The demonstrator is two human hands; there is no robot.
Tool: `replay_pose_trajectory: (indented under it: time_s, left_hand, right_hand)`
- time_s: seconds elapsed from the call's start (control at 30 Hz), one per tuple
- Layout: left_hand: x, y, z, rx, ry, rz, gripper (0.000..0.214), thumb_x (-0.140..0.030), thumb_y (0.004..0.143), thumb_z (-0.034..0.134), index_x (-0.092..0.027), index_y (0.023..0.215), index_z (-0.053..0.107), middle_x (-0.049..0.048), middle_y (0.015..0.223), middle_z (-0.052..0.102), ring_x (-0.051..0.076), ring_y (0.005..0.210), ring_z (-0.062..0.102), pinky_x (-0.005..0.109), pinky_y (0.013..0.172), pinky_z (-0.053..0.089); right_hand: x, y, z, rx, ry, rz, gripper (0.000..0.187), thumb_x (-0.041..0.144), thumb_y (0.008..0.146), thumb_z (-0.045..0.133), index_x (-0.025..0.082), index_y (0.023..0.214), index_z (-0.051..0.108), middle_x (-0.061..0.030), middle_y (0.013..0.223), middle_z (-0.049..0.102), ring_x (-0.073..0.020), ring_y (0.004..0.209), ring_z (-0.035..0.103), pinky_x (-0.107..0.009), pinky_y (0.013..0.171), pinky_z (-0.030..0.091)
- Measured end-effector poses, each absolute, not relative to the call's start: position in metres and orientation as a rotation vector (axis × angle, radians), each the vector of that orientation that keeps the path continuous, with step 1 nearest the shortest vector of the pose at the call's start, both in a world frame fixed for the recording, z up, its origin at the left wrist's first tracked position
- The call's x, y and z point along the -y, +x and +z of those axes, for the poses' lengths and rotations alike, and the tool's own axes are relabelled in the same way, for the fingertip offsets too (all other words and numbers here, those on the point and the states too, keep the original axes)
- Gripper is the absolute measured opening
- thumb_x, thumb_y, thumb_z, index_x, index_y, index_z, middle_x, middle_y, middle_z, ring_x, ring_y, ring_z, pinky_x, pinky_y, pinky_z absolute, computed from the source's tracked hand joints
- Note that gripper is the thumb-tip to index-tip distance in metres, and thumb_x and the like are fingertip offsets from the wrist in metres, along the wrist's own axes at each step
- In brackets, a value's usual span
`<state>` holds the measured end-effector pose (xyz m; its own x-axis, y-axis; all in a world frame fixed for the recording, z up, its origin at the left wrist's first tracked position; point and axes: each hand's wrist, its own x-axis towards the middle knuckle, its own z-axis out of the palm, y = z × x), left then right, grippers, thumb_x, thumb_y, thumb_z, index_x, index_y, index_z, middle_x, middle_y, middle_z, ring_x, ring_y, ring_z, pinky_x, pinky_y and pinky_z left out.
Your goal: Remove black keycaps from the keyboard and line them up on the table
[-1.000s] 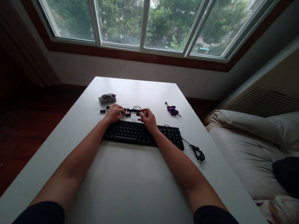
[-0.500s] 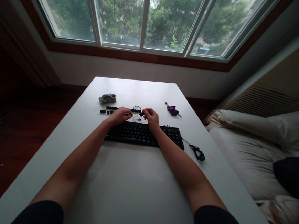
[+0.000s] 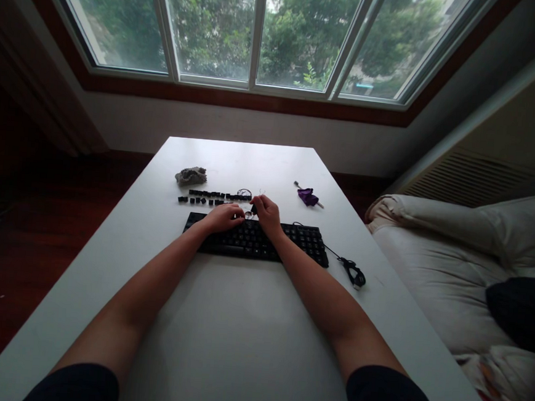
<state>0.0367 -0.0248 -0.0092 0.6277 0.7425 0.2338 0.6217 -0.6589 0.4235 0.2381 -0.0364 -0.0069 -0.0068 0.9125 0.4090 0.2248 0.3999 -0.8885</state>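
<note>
A black keyboard (image 3: 292,242) lies across the middle of the white table (image 3: 239,322). My left hand (image 3: 223,217) rests on its top edge with fingers curled and tips pointing right. My right hand (image 3: 266,213) sits just beside it, pinching a small black keycap (image 3: 253,208) over the top row of keys. Behind the keyboard lie two rows of loose black keycaps (image 3: 207,194) and a thin wire ring (image 3: 244,193). Whether the left fingers hold anything is too small to make out.
A crumpled grey cloth (image 3: 191,175) lies at the back left of the table. A purple tool (image 3: 307,196) lies at the back right. The keyboard cable (image 3: 353,273) coils off the right end. A white sofa with cushions (image 3: 466,265) stands to the right, windows beyond.
Both hands drew back from the loose keycaps toward the keyboard's top row. The right hand picked up a keycap and carried it down; the left hand slid right to meet it.
</note>
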Motion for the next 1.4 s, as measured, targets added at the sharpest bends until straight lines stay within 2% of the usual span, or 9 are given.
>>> replay_pose_trajectory:
  time_s: [0.33,0.6,0.73,0.97,1.17,1.4]
  left_hand:
    - [0.025,0.037,-0.008,-1.129,2.537,0.543,0.024,-0.039,0.094,0.058,-0.024,0.099,0.075,0.0045,0.100,0.071,0.021,0.090,0.064,0.032,0.080,0.049]
    - [0.020,0.036,-0.016,-1.120,2.550,0.564,0.023,-0.037,0.094,0.058,-0.025,0.104,0.075,0.0047,0.101,0.071,0.022,0.094,0.065,0.032,0.085,0.050]
    - [0.021,0.036,-0.015,-1.132,2.548,0.564,0.024,-0.037,0.094,0.057,-0.024,0.104,0.075,0.0045,0.099,0.071,0.021,0.092,0.065,0.031,0.083,0.050]
    - [0.025,0.037,-0.007,-1.149,2.510,0.535,0.024,-0.038,0.093,0.058,-0.024,0.100,0.075,0.0043,0.101,0.071,0.020,0.089,0.064,0.031,0.078,0.049]
    - [0.026,0.038,-0.007,-1.166,2.500,0.538,0.024,-0.038,0.093,0.058,-0.024,0.100,0.076,0.0042,0.101,0.072,0.020,0.090,0.065,0.032,0.081,0.049]
    - [0.023,0.038,-0.010,-1.160,2.509,0.527,0.024,-0.036,0.093,0.057,-0.024,0.100,0.076,0.0042,0.101,0.072,0.020,0.091,0.065,0.032,0.082,0.049]
  right_hand:
    - [0.034,0.238,-0.010,1.643,-1.021,0.806,0.046,0.063,0.095,0.049,0.021,0.083,0.065,0.0011,0.065,0.057,-0.0144,0.061,0.054,-0.027,0.062,0.042]
    - [0.041,0.234,-0.005,1.877,-0.868,0.734,0.038,0.047,0.093,0.054,0.020,0.066,0.052,0.0011,0.067,0.052,-0.0139,0.067,0.047,-0.028,0.067,0.039]
    - [0.043,0.233,-0.005,1.826,-0.911,0.693,0.038,0.044,0.090,0.056,0.021,0.061,0.048,0.0015,0.064,0.049,-0.0137,0.065,0.045,-0.028,0.065,0.038]
    - [0.042,0.236,-0.006,1.595,-1.051,0.781,0.040,0.046,0.090,0.054,0.022,0.059,0.049,0.0015,0.058,0.053,-0.0137,0.059,0.048,-0.028,0.063,0.042]
    - [0.037,0.237,-0.008,1.504,-1.065,0.794,0.038,0.045,0.090,0.054,0.022,0.060,0.051,0.0017,0.058,0.055,-0.0136,0.059,0.052,-0.027,0.065,0.044]
    - [0.028,0.238,-0.013,1.351,-1.101,0.853,0.039,0.045,0.093,0.048,0.022,0.062,0.051,0.0019,0.056,0.054,-0.0129,0.054,0.050,-0.026,0.059,0.043]
